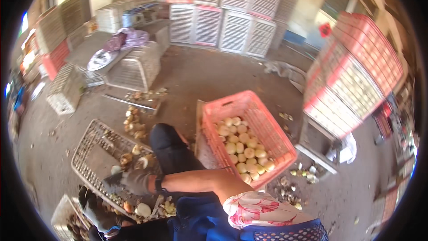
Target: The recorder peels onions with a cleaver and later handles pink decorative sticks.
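Far off, a bank of slatted crates (223,13) stands piled; on the right rises a stack of red and white crates (352,78). Nearer, a red plastic crate (269,127) holds a heap of peeled onions (243,143). A grey mesh crate (83,144) lies to my left. My gloved right hand (137,183) is over it, beside a dark flat piece (113,183), apart from my left hand (97,212), which is nearer me; blurred, so I cannot tell whether either grips. A pale onion (143,210) sits between them and me, slightly right.
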`<state>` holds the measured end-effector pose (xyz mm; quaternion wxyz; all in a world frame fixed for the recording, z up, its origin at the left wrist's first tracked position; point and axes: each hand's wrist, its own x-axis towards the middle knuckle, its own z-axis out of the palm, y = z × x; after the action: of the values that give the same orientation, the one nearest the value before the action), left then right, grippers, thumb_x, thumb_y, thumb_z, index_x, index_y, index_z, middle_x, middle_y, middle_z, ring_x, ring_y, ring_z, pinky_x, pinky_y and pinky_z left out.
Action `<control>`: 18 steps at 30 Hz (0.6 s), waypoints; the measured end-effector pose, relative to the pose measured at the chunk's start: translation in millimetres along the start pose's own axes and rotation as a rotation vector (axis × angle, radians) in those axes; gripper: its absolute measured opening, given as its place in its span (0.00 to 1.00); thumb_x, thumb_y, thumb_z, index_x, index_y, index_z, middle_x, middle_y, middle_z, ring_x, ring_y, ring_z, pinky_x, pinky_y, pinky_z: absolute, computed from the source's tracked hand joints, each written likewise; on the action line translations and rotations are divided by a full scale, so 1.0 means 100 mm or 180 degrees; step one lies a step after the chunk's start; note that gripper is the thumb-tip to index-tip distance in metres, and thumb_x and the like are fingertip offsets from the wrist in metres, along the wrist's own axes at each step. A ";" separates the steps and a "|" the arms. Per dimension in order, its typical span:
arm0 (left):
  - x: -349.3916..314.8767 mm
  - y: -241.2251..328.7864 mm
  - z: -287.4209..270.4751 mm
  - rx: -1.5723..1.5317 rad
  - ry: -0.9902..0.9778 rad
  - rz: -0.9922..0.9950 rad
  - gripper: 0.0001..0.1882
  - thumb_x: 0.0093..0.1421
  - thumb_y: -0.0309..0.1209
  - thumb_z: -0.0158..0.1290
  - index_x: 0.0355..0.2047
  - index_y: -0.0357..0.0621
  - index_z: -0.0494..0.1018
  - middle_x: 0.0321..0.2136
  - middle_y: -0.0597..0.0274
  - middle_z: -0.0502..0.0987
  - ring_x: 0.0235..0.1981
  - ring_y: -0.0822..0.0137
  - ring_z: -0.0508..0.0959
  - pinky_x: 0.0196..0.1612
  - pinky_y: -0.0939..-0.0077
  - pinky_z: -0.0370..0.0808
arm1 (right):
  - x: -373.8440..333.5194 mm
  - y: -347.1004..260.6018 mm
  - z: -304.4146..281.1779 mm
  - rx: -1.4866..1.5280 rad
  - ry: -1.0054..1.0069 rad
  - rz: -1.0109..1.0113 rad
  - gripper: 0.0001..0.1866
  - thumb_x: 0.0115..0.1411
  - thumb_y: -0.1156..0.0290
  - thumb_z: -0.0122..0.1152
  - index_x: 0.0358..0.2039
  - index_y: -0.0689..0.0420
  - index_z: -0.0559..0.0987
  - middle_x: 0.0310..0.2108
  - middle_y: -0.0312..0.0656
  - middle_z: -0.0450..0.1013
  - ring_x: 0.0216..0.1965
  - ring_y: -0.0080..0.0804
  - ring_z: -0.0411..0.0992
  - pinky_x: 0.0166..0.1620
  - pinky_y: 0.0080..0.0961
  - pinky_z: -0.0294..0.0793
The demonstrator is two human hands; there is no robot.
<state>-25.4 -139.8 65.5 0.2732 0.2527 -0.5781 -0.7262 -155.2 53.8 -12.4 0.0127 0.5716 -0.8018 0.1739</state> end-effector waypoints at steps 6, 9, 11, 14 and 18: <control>0.37 -0.88 0.22 -0.0691 -0.0418 -0.0349 0.27 0.72 0.39 0.39 0.68 0.40 0.60 0.66 0.49 0.64 0.68 0.54 0.63 0.71 0.61 0.57 | 0.02 -0.57 -1.00 0.2308 0.2605 0.0373 0.16 0.59 0.73 0.61 0.47 0.61 0.78 0.47 0.51 0.75 0.52 0.49 0.73 0.55 0.41 0.72; 0.07 -0.50 0.59 -0.1287 -0.1840 -0.1169 0.27 0.72 0.40 0.41 0.66 0.40 0.63 0.64 0.50 0.67 0.65 0.56 0.65 0.70 0.63 0.58 | -0.06 -0.38 -0.50 0.2185 0.2317 0.0410 0.15 0.58 0.72 0.62 0.46 0.59 0.80 0.47 0.51 0.76 0.52 0.51 0.73 0.54 0.41 0.73; -0.01 -0.34 0.70 -0.1682 -0.2715 -0.1720 0.27 0.72 0.41 0.43 0.65 0.39 0.64 0.63 0.50 0.68 0.64 0.57 0.67 0.69 0.65 0.58 | -0.11 -0.04 -0.21 0.1825 0.1962 0.0578 0.13 0.57 0.71 0.62 0.43 0.58 0.82 0.45 0.51 0.77 0.51 0.52 0.73 0.52 0.42 0.74; 0.26 -0.42 0.51 -0.1438 -0.2622 -0.1476 0.26 0.71 0.38 0.44 0.65 0.39 0.64 0.65 0.49 0.67 0.64 0.57 0.67 0.70 0.66 0.58 | -0.24 0.30 -0.26 0.0836 0.1537 0.2266 0.10 0.55 0.70 0.62 0.37 0.56 0.83 0.39 0.51 0.77 0.43 0.52 0.75 0.46 0.42 0.75; 1.75 -0.79 -1.45 0.0884 -0.1641 0.0241 0.25 0.71 0.32 0.44 0.66 0.37 0.63 0.68 0.46 0.62 0.67 0.55 0.64 0.71 0.67 0.57 | 0.21 0.11 -0.80 0.1792 0.1984 0.1783 0.08 0.58 0.67 0.59 0.33 0.57 0.81 0.34 0.54 0.76 0.39 0.52 0.76 0.44 0.44 0.74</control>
<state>-60.7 -347.8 -49.9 0.1070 0.0731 -0.7313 -0.6696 -186.6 61.3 64.1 0.0496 0.2368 -0.8044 0.5425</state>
